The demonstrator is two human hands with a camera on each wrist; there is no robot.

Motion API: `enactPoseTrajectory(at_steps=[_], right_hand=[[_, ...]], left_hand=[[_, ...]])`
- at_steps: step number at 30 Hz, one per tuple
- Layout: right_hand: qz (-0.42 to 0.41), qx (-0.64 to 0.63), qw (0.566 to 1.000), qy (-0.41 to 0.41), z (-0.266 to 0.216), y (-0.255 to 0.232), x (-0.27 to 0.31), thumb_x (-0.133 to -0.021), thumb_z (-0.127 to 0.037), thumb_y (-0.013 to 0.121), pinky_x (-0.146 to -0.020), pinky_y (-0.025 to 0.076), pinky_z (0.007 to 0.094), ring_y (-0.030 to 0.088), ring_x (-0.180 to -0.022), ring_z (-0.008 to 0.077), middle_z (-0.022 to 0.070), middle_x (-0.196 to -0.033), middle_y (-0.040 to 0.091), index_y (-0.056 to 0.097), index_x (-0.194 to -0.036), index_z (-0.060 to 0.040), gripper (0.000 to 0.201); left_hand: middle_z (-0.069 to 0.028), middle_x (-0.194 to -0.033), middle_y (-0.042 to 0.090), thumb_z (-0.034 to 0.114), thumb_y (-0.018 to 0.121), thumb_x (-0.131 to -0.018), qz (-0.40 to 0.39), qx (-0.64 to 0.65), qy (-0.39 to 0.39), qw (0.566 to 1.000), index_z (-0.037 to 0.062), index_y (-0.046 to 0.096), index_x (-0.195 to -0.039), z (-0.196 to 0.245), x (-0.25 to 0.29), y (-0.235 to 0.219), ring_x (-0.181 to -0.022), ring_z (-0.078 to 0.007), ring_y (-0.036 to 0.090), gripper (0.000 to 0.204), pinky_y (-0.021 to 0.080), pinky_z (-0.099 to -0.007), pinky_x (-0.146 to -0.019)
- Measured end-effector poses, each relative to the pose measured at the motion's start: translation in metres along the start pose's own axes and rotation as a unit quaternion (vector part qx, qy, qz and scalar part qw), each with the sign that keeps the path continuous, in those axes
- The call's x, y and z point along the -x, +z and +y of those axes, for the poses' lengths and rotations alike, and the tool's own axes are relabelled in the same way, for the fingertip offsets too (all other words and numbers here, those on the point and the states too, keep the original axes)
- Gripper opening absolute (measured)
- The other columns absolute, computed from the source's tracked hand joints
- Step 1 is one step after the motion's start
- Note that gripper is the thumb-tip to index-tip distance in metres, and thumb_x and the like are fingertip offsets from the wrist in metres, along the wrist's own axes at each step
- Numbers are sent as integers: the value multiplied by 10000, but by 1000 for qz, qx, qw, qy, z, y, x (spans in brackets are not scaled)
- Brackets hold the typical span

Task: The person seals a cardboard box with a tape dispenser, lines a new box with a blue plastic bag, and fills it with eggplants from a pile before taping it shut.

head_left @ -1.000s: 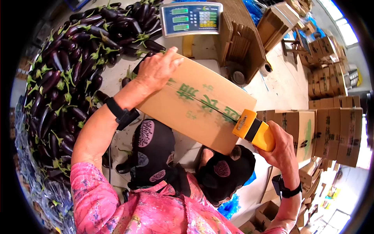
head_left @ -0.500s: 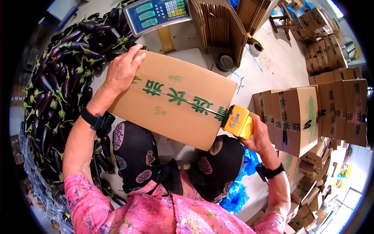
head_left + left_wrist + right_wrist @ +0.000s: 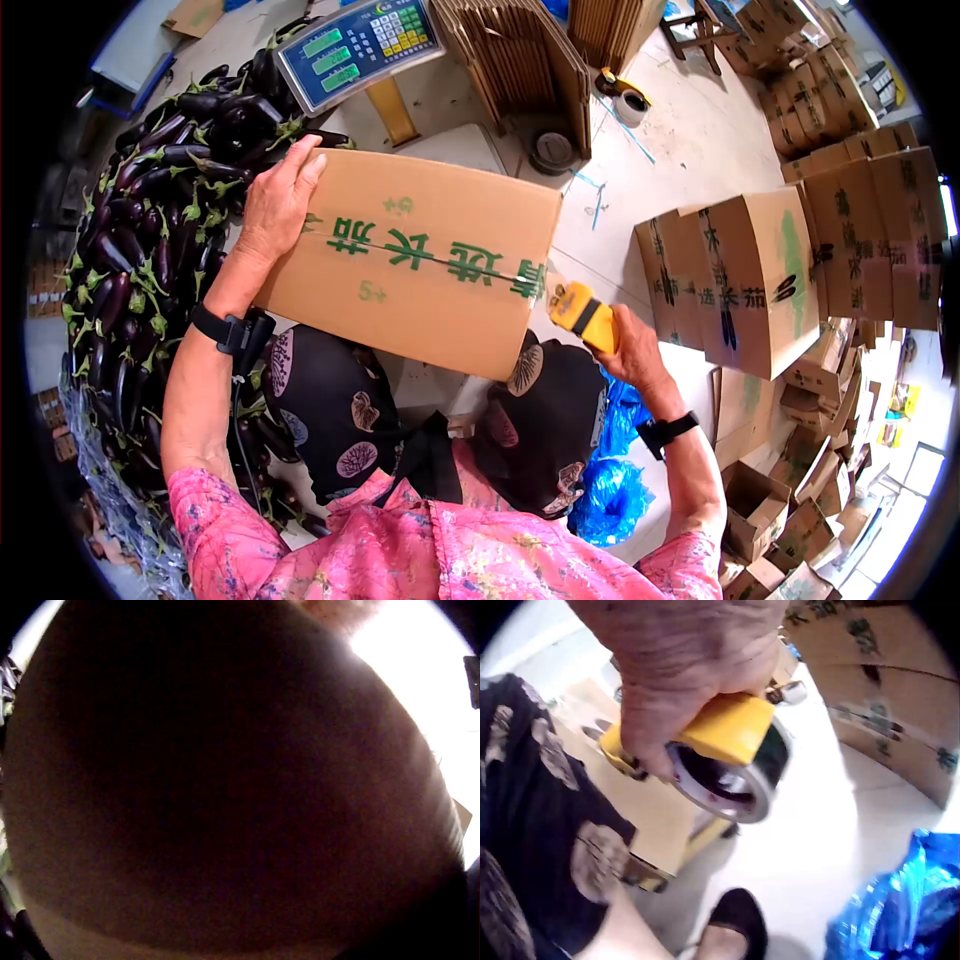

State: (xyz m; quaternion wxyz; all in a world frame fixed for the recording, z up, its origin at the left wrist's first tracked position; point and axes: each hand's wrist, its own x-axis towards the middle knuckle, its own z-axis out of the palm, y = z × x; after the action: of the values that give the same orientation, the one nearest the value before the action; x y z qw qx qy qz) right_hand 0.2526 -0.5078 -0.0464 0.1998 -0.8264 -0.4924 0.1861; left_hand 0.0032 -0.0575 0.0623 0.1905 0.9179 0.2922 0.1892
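A closed cardboard box with green lettering lies across the person's knees, with a strip of tape along its middle seam. At its far left corner the left hand grips the end, thumb on the top face. The right hand holds a yellow tape dispenser just off the box's right end. In the right wrist view the tape roll shows under the dispenser's yellow body, below the hand. A dark, close surface fills most of the left wrist view.
Eggplants are heaped along the left. A digital scale stands ahead, beside folded cartons. Packed cartons stand at the right. On the floor lie blue plastic, a second tape dispenser and a dark round object.
The tape dispenser has gone from over the box's right end to just beyond it. The left hand keeps its hold at the far left corner. The whole head view has shifted.
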Motion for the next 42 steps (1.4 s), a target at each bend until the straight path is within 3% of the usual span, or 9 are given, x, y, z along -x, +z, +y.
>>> enactPoseTrajectory(at_steps=[5,8,10,23,26,31,33,37,42], right_hand=[[-109,208,969,76,-92,-62,-35,-742,-164,745,-648,519,495,656,-748,395,221,-826,625,481,-1035,-44,412],[-91,223,970,-43,-105,-44,-81,-719,-93,703,-611,515,478,669,-718,362,185,-804,628,539,-1011,-38,339],[-167,396,883,-186,-113,-12,-114,-749,-118,650,-604,528,447,689,-722,342,158,-766,665,623,-962,-12,240],[-76,200,957,196,56,60,-57,-792,-441,744,-889,501,465,622,-1088,379,266,-1162,608,563,-1226,-18,633],[91,-108,975,174,8,36,-88,-932,-439,617,-1015,431,445,506,-1256,358,244,-1344,518,495,-1362,-1,626],[267,-505,820,28,-120,-7,-152,-1065,-350,371,-1109,331,365,470,-1298,329,215,-1344,525,450,-1387,27,502],[242,-469,849,13,-137,-5,-167,-1073,-359,310,-1104,334,361,463,-1302,300,201,-1356,528,444,-1387,23,512],[113,-659,742,39,-91,70,-204,-1073,-382,253,-1049,377,368,534,-1194,325,186,-1210,622,563,-1271,30,552],[211,-359,904,92,-56,113,-204,-1067,-407,264,-973,436,428,599,-1047,398,254,-1122,655,600,-1187,47,576]], left_hand=[[-237,-1144,672,379,479,-1028,-5,1,-20,1000,99,562,-1337,2,-2,0,-1067,-424,637,425,511,-441,-895],[-235,-1154,670,374,482,-1028,-6,-5,-21,1000,97,565,-1336,3,2,4,-1076,-419,638,422,510,-438,-901],[-232,-1162,669,371,484,-1029,13,-7,4,1000,99,565,-1337,2,2,3,-1082,-415,639,419,511,-434,-901],[-237,-1188,656,403,428,-1051,-8,18,-109,994,105,520,-1360,-1,5,-4,-1112,-409,631,440,486,-418,-932],[-237,-1187,656,406,410,-1055,-12,13,-122,992,97,516,-1358,3,5,-5,-1115,-410,628,446,484,-423,-932],[-243,-1178,656,401,391,-1062,-12,-3,-106,994,88,511,-1351,10,2,0,-1102,-414,632,442,487,-424,-921],[-244,-1167,658,400,388,-1063,-9,-5,-100,995,85,509,-1350,12,1,1,-1092,-413,636,443,489,-424,-914],[-236,-1153,652,387,386,-1064,-16,-5,-92,996,81,505,-1338,5,1,-2,-1080,-407,633,428,480,-418,-916],[-229,-1160,653,387,381,-1062,-28,13,-119,992,80,508,-1338,10,-1,-5,-1090,-387,634,432,471,-418,-929]])
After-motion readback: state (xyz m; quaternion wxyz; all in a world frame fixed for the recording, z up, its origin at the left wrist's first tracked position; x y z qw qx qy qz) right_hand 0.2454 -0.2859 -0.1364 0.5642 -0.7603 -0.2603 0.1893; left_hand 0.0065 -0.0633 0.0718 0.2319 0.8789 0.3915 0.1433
